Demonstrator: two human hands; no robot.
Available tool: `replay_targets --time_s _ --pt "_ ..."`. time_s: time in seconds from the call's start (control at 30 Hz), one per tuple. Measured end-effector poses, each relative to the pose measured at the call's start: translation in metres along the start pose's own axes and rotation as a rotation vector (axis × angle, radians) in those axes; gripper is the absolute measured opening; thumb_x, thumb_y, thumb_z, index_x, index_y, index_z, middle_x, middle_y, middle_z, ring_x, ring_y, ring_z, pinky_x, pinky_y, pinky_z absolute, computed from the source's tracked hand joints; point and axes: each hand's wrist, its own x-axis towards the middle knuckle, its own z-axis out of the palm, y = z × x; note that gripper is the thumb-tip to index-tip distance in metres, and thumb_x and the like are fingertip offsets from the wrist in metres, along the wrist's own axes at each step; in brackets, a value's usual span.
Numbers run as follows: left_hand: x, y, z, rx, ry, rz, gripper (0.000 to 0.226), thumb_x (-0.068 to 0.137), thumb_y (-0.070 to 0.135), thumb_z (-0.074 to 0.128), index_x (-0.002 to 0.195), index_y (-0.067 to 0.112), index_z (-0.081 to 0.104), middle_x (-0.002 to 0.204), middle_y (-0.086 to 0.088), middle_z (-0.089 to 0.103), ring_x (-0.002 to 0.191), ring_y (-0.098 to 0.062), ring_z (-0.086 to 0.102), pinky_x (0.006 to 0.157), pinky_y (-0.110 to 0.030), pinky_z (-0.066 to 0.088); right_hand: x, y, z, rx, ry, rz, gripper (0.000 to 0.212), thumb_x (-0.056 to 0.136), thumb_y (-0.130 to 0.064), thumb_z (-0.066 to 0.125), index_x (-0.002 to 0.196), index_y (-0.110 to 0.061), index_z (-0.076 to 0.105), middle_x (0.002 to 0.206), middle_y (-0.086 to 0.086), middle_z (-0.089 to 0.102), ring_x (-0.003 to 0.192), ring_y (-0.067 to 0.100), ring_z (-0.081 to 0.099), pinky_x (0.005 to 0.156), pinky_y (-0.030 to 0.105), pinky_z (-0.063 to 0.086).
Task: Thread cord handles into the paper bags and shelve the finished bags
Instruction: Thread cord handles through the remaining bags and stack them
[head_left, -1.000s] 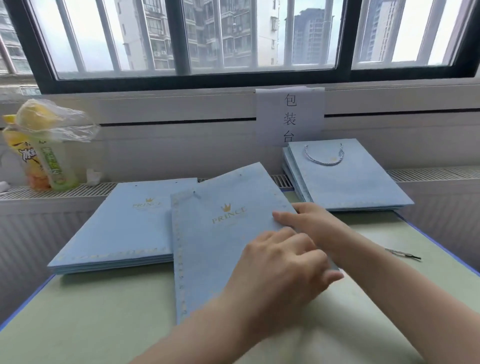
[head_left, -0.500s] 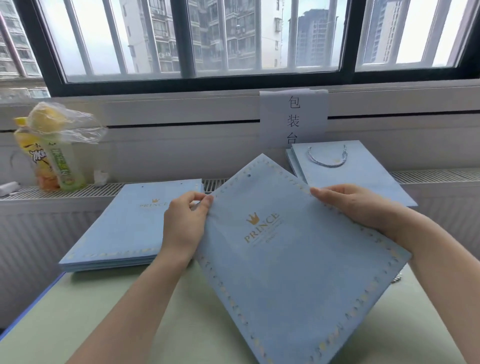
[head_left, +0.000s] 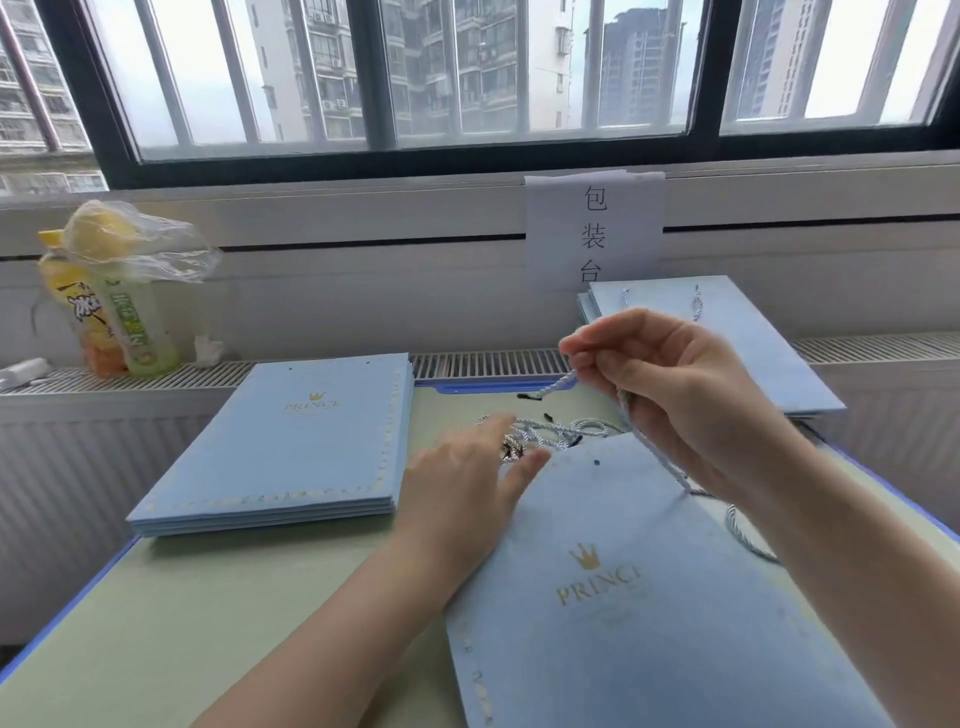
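Note:
A flat light-blue paper bag (head_left: 639, 613) with a gold crown logo lies on the green table in front of me. My right hand (head_left: 675, 400) is raised above its top edge, pinching a blue-and-white twisted cord (head_left: 654, 447) that trails down past the bag's right side. My left hand (head_left: 467, 488) rests on the bag's upper left corner, fingers spread, touching a loose pile of cords (head_left: 550, 434) just beyond the bag. A small punched hole (head_left: 597, 462) shows near the bag's top edge.
A stack of unthreaded blue bags (head_left: 291, 452) lies at the left. Bags with cord handles (head_left: 727, 343) lean on the radiator ledge at the right, below a paper sign (head_left: 595, 231). Drink bottles under a plastic bag (head_left: 114, 301) stand on the ledge at far left.
Both hands held the bag up by its edges before. Now it lies flat on the table, my right hand has picked up a cord, and my left hand has moved to the cord pile.

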Motion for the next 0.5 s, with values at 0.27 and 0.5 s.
replay_targets --time_s 0.27,0.5 --pt "0.004 -0.006 0.005 -0.634 0.014 0.161 0.021 0.090 0.033 0.053 0.071 0.030 0.060 0.051 0.016 0.054 0.052 -0.002 0.050 0.062 -0.025 0.042 -0.007 0.031 0.015 -0.265 -0.069 0.043 0.026 0.090 0.018 0.043 0.088 0.004 0.064 0.079 0.012 0.068 0.064 0.003 0.062 0.058 0.010 0.046" --pt "0.010 -0.007 -0.007 -0.836 -0.037 0.035 0.027 0.100 0.000 0.037 0.098 0.022 0.054 0.060 0.007 0.059 0.050 -0.009 0.053 0.049 -0.017 0.037 0.002 0.036 -0.004 -0.537 0.102 -0.062 0.034 0.089 0.015 0.046 0.083 -0.011 0.067 0.083 0.005 0.069 0.075 0.006 0.063 0.073 0.014 0.049"
